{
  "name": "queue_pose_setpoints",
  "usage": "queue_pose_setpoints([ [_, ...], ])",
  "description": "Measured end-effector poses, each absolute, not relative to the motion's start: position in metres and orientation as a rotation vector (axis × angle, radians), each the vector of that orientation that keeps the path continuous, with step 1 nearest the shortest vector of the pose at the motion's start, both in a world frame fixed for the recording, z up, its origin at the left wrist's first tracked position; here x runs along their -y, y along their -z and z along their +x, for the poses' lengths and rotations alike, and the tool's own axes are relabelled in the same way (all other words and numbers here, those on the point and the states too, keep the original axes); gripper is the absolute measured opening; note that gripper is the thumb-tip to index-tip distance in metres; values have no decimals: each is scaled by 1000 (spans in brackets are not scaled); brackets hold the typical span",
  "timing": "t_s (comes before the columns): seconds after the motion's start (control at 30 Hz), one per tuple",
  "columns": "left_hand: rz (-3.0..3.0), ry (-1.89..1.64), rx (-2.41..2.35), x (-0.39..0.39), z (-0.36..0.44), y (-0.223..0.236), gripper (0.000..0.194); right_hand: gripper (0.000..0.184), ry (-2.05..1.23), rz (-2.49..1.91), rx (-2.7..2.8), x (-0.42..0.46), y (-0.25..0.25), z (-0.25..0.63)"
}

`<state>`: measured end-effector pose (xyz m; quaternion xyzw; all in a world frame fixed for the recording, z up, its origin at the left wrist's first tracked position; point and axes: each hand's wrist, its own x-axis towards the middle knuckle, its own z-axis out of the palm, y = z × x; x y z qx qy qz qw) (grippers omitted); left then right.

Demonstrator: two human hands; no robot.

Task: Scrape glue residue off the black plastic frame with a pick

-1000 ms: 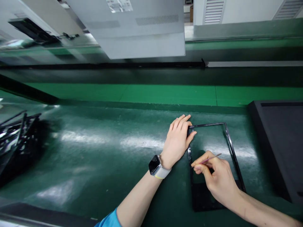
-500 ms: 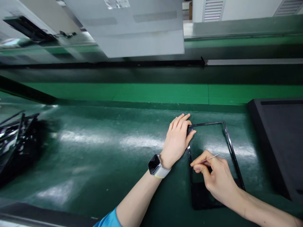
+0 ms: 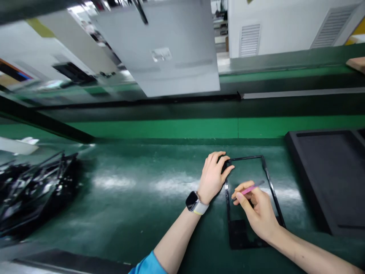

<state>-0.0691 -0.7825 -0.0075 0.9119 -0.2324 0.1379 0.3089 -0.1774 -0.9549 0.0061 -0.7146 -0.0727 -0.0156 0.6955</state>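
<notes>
A thin black rectangular frame (image 3: 270,176) lies flat on the green work surface, with a wider black panel at its near end. My left hand (image 3: 213,176) is at the frame's far left corner, thumb on the inner side and the other fingers over and outside the edge. My right hand (image 3: 259,209) is above the frame's opening, closed in a pinch on a slim pink pen-like tool (image 3: 248,190). The tool's lower tip points towards the frame's left side; whether it touches is unclear. My right forearm passes over the frame's near right corner.
Several black frames (image 3: 40,186) are heaped at the left, partly blurred. A large dark tray (image 3: 322,171) stands at the right. Beyond the green ledge (image 3: 171,129) hangs a grey metal panel (image 3: 182,72). A dark bar (image 3: 51,123) slants across at the left.
The view has tilted up and shifted left. My right hand has lifted slightly from the frame's left side, and the tool has turned, so its pink side shows. My left hand stays on the corner.
</notes>
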Motion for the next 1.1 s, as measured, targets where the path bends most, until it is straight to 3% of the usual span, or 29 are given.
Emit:
queue_pose_setpoints([
  [0.1,2402,-349,529,784,-69,1,30,21,116,-1693,222,961,-19,-170],
  [0.2,2396,-372,447,779,-77,-10,13,26,287,-2011,359,974,-34,-149],
  [0.27,2398,-325,397,774,-95,-16,18,29,373,-2164,428,982,-38,-129],
  [0.53,2454,-132,312,776,-185,-6,8,25,405,-2579,450,984,-4,-86],
  [0.93,2564,-94,116,788,-182,9,13,15,442,-2822,359,987,3,-101],
  [1.1,2584,-102,118,789,-188,10,15,26,451,-2914,333,983,3,-100],
])
